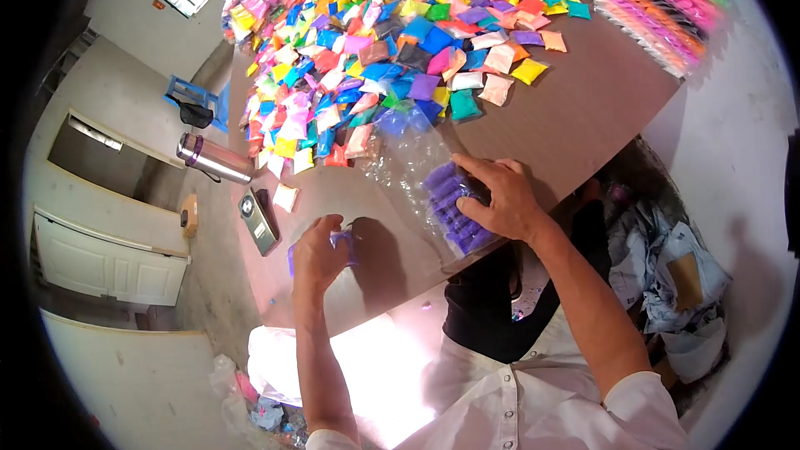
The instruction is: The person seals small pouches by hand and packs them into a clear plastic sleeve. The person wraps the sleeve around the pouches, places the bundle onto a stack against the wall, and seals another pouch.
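My left hand [321,252] is above the near left part of the brown table, its fingers closed round a small purple packet [342,240] that shows on both sides of the hand. A clear plastic bag [408,162] lies flat before me, with rows of purple packets [454,212] in its near end. My right hand [506,200] grips this bag at its right side, thumb and index finger resting over the purple packets. The undersides of its other fingers are hidden. The bag's far end touches the pile of coloured packets.
A large heap of coloured packets [375,50] covers the table's [583,92] far side. Long packed strips [658,8] lie at the far right corner. A steel flask [215,157] and a phone-like device [258,222] are at the left edge. Crumpled plastic bags [667,283] sit below right.
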The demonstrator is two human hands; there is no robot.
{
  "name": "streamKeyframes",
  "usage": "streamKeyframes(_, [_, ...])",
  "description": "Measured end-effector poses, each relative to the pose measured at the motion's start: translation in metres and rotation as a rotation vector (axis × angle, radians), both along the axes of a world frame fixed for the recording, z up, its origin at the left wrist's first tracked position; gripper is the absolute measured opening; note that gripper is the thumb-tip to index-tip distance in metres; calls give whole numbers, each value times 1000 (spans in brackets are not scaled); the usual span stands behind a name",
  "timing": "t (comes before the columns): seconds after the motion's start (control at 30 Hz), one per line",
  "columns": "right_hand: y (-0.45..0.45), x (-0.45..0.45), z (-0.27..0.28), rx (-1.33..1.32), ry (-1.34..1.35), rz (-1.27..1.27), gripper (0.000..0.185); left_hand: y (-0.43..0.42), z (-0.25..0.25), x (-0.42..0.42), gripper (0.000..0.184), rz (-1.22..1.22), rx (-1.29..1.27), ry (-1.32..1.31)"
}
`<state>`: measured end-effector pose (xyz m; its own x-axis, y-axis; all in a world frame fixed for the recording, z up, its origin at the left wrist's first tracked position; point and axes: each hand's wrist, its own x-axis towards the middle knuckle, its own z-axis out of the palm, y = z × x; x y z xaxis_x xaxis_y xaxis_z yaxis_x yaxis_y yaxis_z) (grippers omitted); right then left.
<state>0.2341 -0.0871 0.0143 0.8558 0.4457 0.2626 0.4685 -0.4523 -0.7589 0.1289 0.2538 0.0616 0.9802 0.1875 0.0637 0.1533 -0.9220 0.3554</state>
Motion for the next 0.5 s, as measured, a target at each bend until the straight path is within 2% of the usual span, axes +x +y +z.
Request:
streamKeyframes(0.2, [1, 0, 0, 18, -4, 10, 69, -2, 15, -1, 29, -84, -150, -46])
streamKeyframes(0.3, [3, 0, -7, 89, -131, -22, 65, -17, 37, 3, 21, -58, -232, -51])
streamKeyframes(0.43, [3, 1, -7, 88, -116, -19, 66, -22, 33, 22, 14, 59, -376, -49])
streamKeyframes(0.47, [3, 1, -8, 94, -121, -20, 66, -24, 26, 29, 14, 57, -379, -48])
streamKeyframes(0.5, [2, 1, -6, 91, -121, -20, 66, -27, 18, 36, 15, -5, -511, -132])
